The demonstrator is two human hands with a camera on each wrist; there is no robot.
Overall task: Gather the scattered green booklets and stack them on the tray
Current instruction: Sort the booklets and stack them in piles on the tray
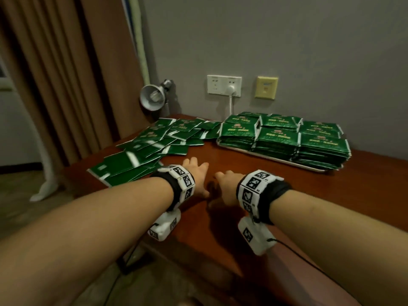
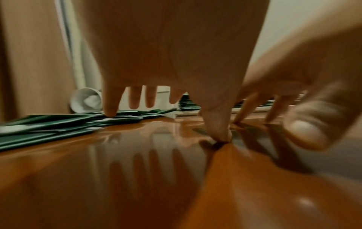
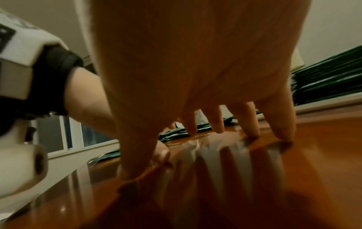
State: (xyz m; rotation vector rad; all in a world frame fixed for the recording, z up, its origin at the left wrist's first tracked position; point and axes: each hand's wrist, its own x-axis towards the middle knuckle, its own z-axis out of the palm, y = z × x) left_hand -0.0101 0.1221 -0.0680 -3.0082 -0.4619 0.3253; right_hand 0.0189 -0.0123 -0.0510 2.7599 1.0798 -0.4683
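Green booklets [image 1: 154, 144] lie scattered in a loose overlapping heap on the left of the brown table; the left wrist view shows the heap [image 2: 58, 124] from the side. More booklets [image 1: 284, 138] stand in several neat stacks on a pale tray [image 1: 234, 147] at the back right, and the stacks [image 3: 323, 80] appear at the right of the right wrist view. My left hand [image 1: 196, 173] rests palm down with fingers spread beside the heap, thumb on the wood. My right hand [image 1: 223, 184] lies next to it, fingertips [image 3: 252, 133] touching the bare table. Neither hand holds anything.
A silver clamp lamp [image 1: 154, 98] sits at the table's back left corner. A plug and white cord [image 1: 230, 100] hang from a wall socket behind the tray. Brown curtains [image 1: 55, 74] hang at left. The table's front edge [image 1: 176, 252] runs under my wrists.
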